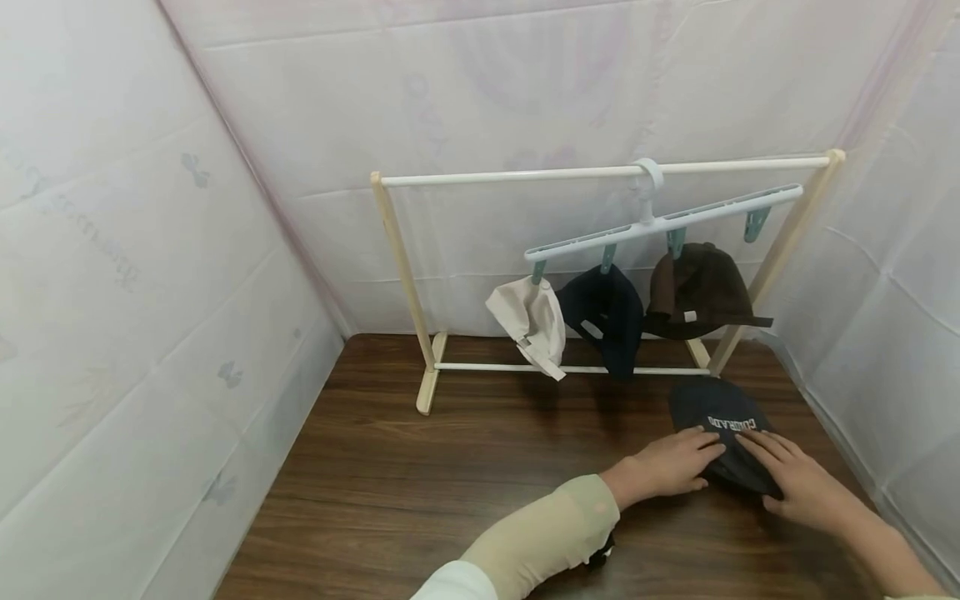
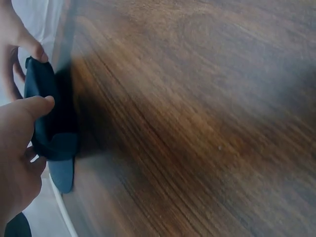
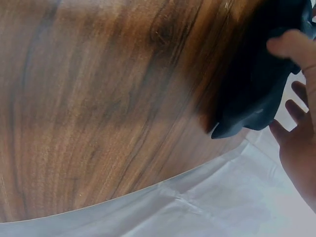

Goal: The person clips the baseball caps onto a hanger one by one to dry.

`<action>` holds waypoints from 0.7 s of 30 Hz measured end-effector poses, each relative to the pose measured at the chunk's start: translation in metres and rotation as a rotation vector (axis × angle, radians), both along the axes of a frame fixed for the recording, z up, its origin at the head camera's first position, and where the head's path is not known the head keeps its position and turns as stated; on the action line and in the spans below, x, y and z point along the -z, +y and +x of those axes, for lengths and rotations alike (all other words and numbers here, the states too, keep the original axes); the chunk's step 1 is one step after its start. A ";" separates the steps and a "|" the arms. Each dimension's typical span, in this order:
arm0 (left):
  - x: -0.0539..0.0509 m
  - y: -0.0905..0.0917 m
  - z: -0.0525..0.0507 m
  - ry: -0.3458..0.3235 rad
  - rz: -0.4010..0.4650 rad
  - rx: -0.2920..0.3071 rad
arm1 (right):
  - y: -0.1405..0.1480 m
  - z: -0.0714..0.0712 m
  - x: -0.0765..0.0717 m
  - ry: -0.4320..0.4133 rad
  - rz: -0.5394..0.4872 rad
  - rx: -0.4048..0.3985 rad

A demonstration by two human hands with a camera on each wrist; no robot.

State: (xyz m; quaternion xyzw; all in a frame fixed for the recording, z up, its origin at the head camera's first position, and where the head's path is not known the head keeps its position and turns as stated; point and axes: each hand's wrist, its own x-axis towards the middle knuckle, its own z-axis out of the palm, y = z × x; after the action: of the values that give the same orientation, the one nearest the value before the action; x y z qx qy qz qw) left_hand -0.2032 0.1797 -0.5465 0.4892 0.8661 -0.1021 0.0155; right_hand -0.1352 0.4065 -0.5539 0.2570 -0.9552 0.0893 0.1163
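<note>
A dark baseball cap with white lettering is between both hands, low at the right of the table. My left hand grips its left side, the thumb on the near side and the fingers over the top. On the right side of the cap, my right hand holds it in much the same way. The left wrist view shows the cap from its near side, the left thumb pressed to it. Seen from the right wrist, the right hand has its thumb against the dark cloth; some fingertips are hidden.
Behind stands a wooden rack with a white top bar. From it hangs a tilted clip hanger carrying a white cap, a navy cap and a brown cap. The rightmost clip is bare. White sheets enclose the table.
</note>
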 end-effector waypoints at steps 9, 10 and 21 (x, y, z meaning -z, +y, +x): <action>0.002 -0.003 0.003 0.032 0.029 -0.007 | -0.013 0.010 0.000 -0.008 0.059 0.056; 0.002 -0.004 0.004 0.027 0.038 -0.007 | -0.014 0.012 0.000 -0.008 0.062 0.059; -0.002 -0.018 0.010 0.043 0.107 0.074 | -0.032 0.031 -0.004 -0.023 0.064 0.104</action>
State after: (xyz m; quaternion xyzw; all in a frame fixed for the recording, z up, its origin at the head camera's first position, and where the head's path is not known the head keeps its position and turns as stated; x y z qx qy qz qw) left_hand -0.1934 0.1621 -0.5443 0.5189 0.8516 -0.0665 -0.0332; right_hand -0.1043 0.3747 -0.5499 0.2095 -0.9709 0.0553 0.1016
